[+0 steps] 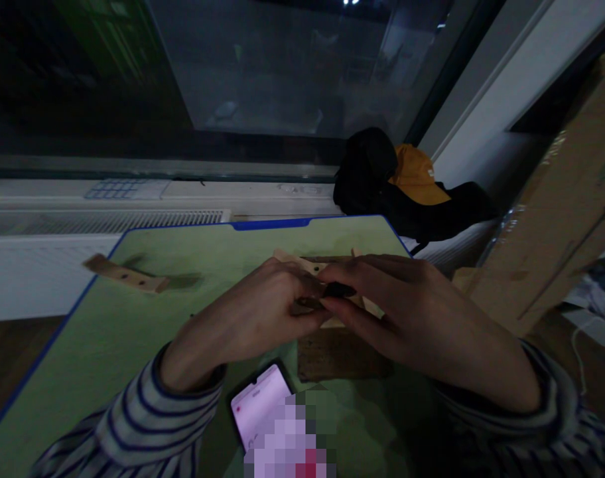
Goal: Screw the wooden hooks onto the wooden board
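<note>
Both my hands meet over the middle of a green mat [133,318]. My left hand [253,312] is closed around a light wooden piece [307,265] with holes in it. My right hand [412,312] pinches a small dark part [338,289] against that same wooden piece. A darker wooden board [332,355] lies flat on the mat just below my fingers. Another wooden strip with holes [126,274] lies apart at the mat's far left. Striped sleeves cover both my forearms.
A lit phone [263,405] lies on the mat near my left wrist. A black bag with an orange cap [416,176] sits on the window ledge at the back right. A large cardboard sheet [566,199] leans at the right. A radiator [83,222] runs behind the mat.
</note>
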`<state>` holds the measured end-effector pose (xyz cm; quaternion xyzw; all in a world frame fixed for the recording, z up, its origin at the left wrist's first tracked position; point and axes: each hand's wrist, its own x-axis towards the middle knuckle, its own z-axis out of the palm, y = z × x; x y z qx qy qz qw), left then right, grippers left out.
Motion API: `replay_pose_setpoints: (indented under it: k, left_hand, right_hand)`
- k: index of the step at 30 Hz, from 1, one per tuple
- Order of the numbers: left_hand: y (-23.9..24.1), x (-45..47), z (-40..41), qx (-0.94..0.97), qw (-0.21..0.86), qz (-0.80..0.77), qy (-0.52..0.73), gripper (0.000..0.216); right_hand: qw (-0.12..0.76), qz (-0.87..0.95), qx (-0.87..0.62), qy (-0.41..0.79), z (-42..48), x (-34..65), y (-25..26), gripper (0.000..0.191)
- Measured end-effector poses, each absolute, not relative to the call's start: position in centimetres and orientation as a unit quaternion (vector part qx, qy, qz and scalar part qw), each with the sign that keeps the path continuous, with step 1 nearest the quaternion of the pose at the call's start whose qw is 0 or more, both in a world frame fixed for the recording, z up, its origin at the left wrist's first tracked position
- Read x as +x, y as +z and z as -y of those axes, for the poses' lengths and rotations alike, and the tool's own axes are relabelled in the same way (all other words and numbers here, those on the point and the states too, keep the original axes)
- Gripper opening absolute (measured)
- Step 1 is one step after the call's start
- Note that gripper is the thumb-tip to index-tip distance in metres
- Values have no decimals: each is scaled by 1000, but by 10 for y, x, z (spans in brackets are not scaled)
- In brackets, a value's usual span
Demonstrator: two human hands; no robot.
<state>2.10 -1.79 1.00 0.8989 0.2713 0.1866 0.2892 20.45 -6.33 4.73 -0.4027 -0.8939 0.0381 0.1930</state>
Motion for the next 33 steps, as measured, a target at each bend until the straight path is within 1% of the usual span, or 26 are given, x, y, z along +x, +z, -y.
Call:
replay_pose_setpoints:
  k: [4,7,17,20,26,30,33]
  left_hand:
    - [9,19,17,900,276,-278,193,11]
    - [8,17,17,897,286,-273,195,13]
    - [8,19,17,890,311,-274,192,12]
    - [8,19,18,890,310,-266,203,13]
    - [11,20,18,897,294,-267,194,13]
    - [12,20,18,897,284,-278,195,10]
    - [11,20,17,895,276,-290,195,13]
  right_hand:
    - [188,899,-394,43,64,204,47,30]
    - [182,899,-393,59,64,205,47,34]
    - [178,902,-388,66,62,204,47,29]
    - [184,902,-385,66,63,205,47,28]
    - [185,897,-397,61,63,205,48,21]
    - [182,895,-402,60,63,204,47,23]
    - [187,896,-397,62,63,204,47,32]
